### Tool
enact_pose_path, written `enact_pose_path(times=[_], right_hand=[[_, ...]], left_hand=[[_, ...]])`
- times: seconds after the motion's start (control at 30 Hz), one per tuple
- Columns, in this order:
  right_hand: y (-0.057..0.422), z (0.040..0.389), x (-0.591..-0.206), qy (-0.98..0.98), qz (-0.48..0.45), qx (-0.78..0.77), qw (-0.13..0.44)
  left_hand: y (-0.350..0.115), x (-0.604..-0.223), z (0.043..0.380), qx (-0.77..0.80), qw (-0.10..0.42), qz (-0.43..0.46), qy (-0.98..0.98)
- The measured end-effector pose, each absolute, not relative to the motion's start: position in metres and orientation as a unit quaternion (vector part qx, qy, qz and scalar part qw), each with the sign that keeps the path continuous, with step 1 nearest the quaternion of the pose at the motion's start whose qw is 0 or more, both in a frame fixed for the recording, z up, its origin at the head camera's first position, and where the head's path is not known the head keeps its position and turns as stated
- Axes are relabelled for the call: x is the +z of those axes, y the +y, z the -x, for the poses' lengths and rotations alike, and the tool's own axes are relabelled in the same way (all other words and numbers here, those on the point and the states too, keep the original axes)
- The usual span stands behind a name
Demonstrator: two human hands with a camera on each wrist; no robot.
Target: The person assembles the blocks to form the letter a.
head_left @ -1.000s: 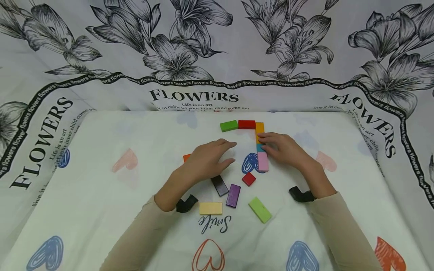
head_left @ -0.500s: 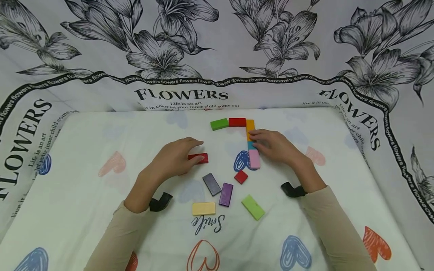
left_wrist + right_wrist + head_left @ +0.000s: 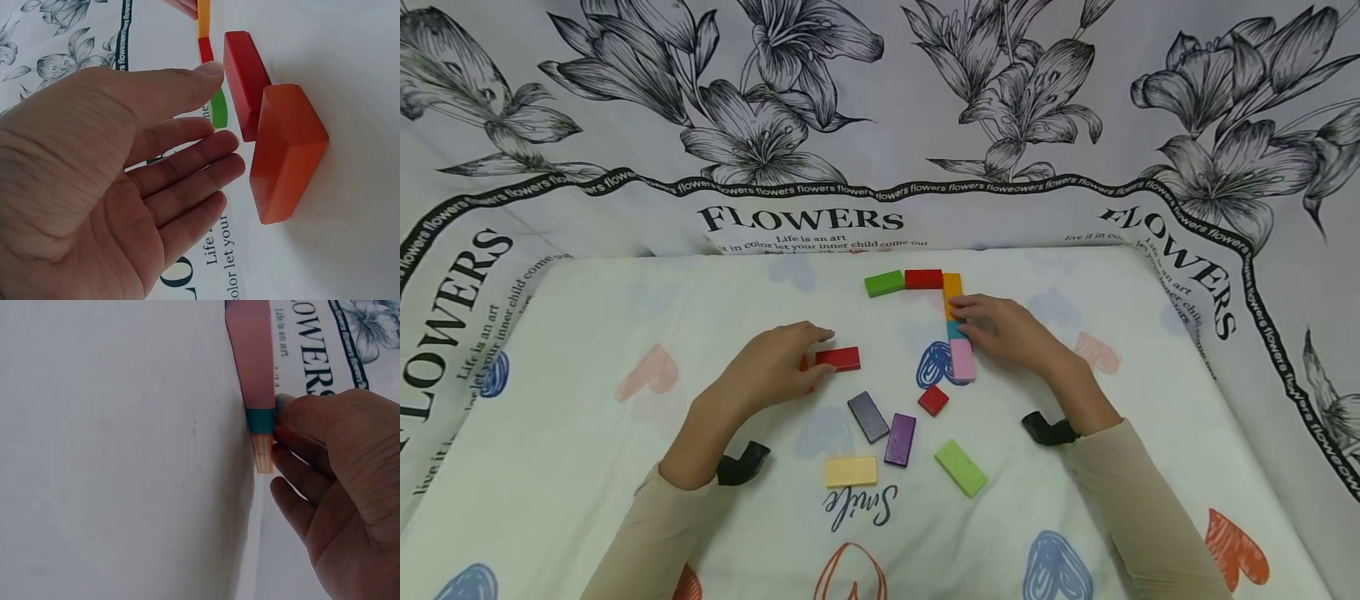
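My left hand point(image 3: 767, 360) hovers at the left end of a red block point(image 3: 838, 359), fingers loosely extended. In the left wrist view, its fingertips stand beside that red block and an orange block point(image 3: 289, 153), gripping neither. The head view mostly hides the orange one under the hand. Right of centre, a column is made of a yellow-orange block point(image 3: 952, 287), a teal block point(image 3: 954, 331) and a pink block point(image 3: 962, 360). My right hand point(image 3: 1007, 332) rests along the column's right side, thumb tip at the teal and pink blocks, fingers by the yellow-orange one.
A green block point(image 3: 884, 283) and another red block point(image 3: 923, 279) run left from the column's top. Nearer lie a small red block point(image 3: 933, 400), a grey block point(image 3: 868, 417), a purple block point(image 3: 899, 440), a cream block point(image 3: 851, 472) and a lime block point(image 3: 961, 468) on the printed cloth point(image 3: 580, 433).
My left hand has moved left, uncovering the red block and the grey block. The right hand stays at the column. The head view has shifted slightly.
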State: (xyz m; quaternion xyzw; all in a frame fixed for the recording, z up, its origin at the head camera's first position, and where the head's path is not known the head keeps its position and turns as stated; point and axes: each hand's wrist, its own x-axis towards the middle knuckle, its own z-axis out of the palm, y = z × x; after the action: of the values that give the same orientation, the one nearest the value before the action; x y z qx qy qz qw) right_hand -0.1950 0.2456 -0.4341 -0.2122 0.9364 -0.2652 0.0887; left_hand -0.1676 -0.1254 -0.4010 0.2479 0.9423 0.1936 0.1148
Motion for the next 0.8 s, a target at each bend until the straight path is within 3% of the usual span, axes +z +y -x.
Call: enact_pose_path(times=[0.8], right_hand=[[0.245,0.193,-0.435,0.936,0.214,-0.267,0.09]], left_hand=[[-0.126,-0.415,0.169,0.178,0.11,-0.24,0.948]])
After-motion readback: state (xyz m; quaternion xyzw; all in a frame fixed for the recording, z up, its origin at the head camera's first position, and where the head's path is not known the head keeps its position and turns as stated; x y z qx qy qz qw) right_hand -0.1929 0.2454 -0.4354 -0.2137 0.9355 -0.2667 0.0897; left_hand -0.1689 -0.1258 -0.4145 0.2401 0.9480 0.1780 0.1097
